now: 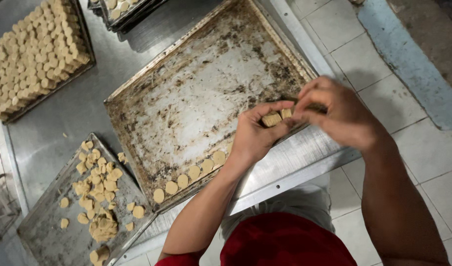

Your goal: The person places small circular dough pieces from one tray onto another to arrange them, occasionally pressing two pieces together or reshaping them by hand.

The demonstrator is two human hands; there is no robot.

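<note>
My left hand [255, 133] holds a small stack of round tan dough pieces [276, 117] over the near edge of a large, stained baking tray [196, 88]. My right hand [336, 111] meets it from the right, fingertips pinching at the same stack. A row of flat dough rounds [189, 176] lies along the tray's near edge, to the left of my left hand. The rest of that tray is bare metal.
A smaller tray [48, 226] at the lower left holds loose dough rounds [98, 187]. A tray at the upper left is packed with several rows of dough pieces [34, 54]. Another tray [122, 10] sits at the top. All rest on a steel table [295, 162]; tiled floor lies to the right.
</note>
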